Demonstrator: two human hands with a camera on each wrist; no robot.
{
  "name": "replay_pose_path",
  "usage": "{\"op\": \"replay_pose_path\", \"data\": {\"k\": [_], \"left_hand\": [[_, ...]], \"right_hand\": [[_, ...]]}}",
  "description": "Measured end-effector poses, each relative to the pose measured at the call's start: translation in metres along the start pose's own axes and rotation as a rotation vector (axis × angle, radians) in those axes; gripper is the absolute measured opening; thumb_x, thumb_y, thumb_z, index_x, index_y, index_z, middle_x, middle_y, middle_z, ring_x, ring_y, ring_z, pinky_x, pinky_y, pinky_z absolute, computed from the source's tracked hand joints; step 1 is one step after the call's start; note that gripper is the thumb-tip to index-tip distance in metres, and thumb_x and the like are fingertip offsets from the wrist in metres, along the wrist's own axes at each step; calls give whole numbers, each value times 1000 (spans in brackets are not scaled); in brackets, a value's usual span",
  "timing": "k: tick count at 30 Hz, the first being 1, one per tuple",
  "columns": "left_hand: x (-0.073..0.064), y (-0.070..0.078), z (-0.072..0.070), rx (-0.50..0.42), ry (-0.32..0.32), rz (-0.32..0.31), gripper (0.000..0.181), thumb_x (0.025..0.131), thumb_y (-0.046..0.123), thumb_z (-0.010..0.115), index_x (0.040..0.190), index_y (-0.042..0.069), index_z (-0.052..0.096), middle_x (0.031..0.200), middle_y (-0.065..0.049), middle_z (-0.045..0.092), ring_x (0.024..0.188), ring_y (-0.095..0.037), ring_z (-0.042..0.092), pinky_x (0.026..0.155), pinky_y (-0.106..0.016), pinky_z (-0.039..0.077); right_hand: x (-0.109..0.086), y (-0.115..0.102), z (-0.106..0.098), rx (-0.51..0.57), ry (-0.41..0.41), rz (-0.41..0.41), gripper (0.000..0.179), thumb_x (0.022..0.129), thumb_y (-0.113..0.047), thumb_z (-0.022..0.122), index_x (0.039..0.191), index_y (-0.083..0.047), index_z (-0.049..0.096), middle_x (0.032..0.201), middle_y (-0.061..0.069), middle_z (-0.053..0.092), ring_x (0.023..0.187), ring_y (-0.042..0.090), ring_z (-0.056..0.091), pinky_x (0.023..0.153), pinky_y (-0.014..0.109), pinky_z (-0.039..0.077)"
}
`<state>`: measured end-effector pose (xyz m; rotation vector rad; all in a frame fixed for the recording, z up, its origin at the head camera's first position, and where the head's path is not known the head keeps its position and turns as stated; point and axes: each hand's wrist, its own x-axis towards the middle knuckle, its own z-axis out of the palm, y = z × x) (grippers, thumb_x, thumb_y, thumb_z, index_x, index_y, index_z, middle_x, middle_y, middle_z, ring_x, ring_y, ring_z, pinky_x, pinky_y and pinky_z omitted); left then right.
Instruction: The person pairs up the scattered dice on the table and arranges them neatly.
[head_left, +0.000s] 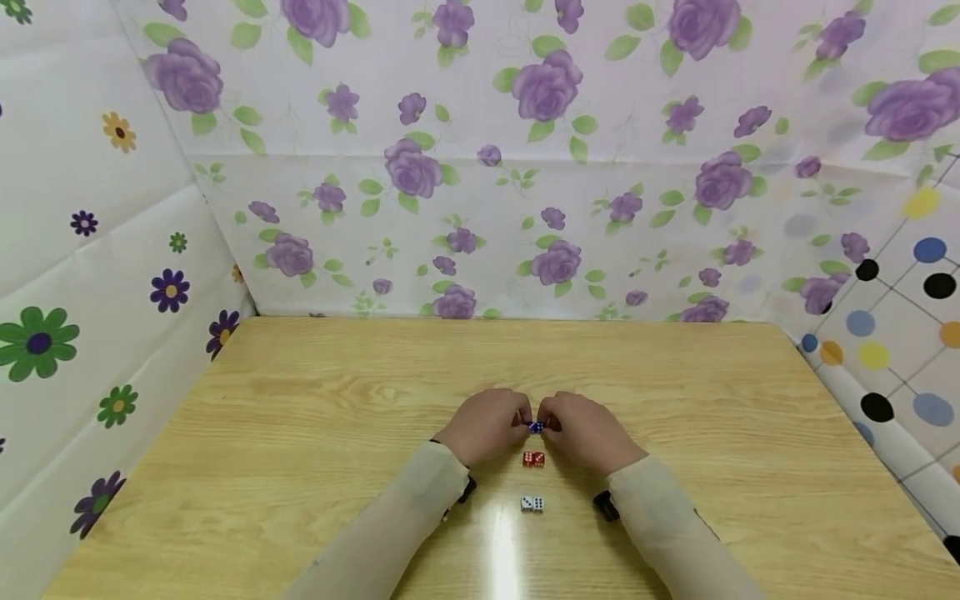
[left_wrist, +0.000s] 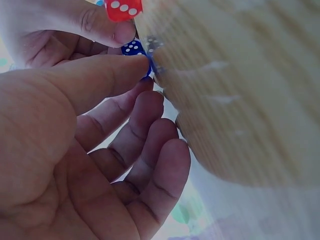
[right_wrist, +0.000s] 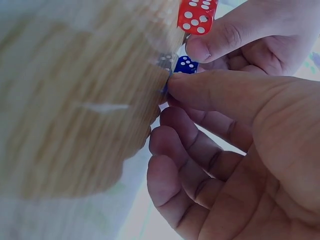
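Two blue dice with white pips sit together on the table between the hands. My left hand pinches one blue die between thumb and index finger; its thumb covers much of that die in the left wrist view. From the other side my right hand pinches the other blue die in the same way. One blue die shows beyond the right thumb in the right wrist view. A pair of red dice lies side by side just nearer the body, between the wrists.
Closer still, two white dice with dark pips form another side-by-side pair. The light wooden table meets a flowered cloth wall at its far edge, with patterned cloth at both sides. Dark straps circle the wrists.
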<state>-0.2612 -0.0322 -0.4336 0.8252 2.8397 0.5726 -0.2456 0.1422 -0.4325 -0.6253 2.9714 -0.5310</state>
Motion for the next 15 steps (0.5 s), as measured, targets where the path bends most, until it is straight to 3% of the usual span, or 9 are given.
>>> {"op": "replay_pose_path", "data": {"k": [15], "left_hand": [[3, -1, -11, -19, -20, -23, 14, 90, 19, 63, 101, 14, 70, 92, 6, 65, 82, -8, 58, 76, -27, 49]], "right_hand": [[5, 11, -4, 51, -28, 25, 8, 85, -12, 68, 92, -15, 68, 82, -6, 58, 74, 10, 52, 71, 31, 46]]}}
